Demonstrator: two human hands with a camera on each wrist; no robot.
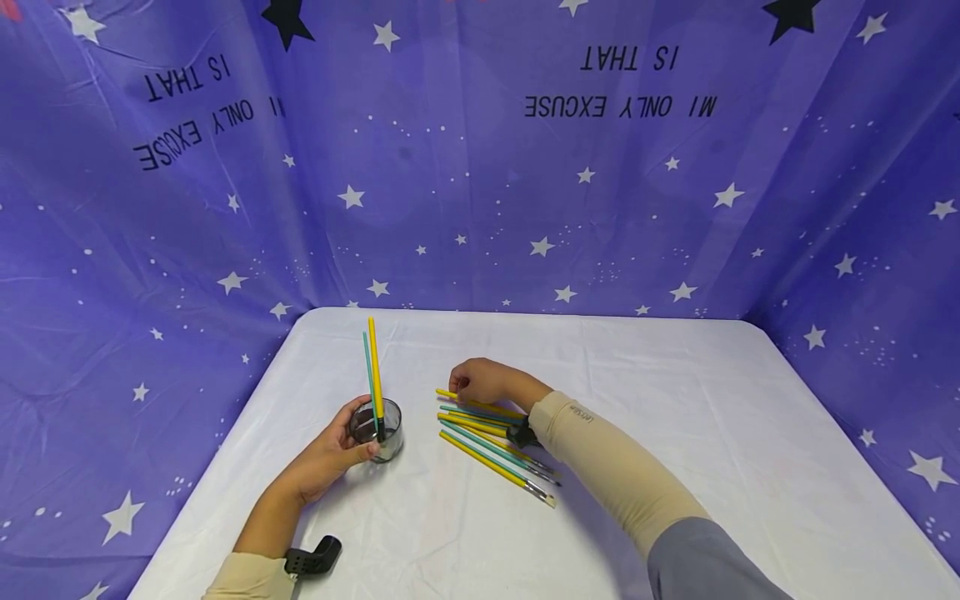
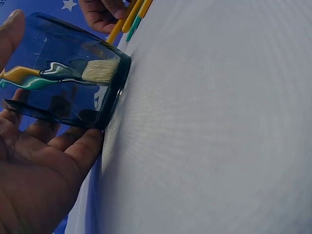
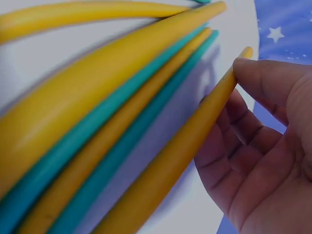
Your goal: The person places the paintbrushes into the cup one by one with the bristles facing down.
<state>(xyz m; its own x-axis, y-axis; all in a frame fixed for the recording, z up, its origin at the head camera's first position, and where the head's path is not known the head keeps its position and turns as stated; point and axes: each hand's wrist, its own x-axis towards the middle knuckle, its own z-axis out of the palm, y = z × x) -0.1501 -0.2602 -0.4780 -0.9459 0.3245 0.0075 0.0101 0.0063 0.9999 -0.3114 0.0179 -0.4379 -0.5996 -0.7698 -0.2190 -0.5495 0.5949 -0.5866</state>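
My left hand (image 1: 326, 458) grips a clear dark-tinted glass (image 1: 390, 442) from its left side, fingers and thumb curled round it. Inside the glass stand two paintbrushes, bristles down: a yellow one (image 1: 377, 367) and a thinner teal one (image 1: 368, 367). The pale bristles (image 2: 101, 71) show through the glass in the left wrist view. My right hand (image 1: 482, 381) pinches a yellow paintbrush (image 3: 195, 131) near its handle end, between thumb and fingers. That brush is the farthest of the group; its bristle end is hidden behind the right wrist in the head view.
Several yellow and teal paintbrushes (image 1: 483, 459) lie fanned on the white-covered table (image 1: 660, 375), handles to the left and bristles to the right. A purple star-printed curtain (image 1: 480, 183) hangs behind and on both sides. Black cameras sit at both wrists.
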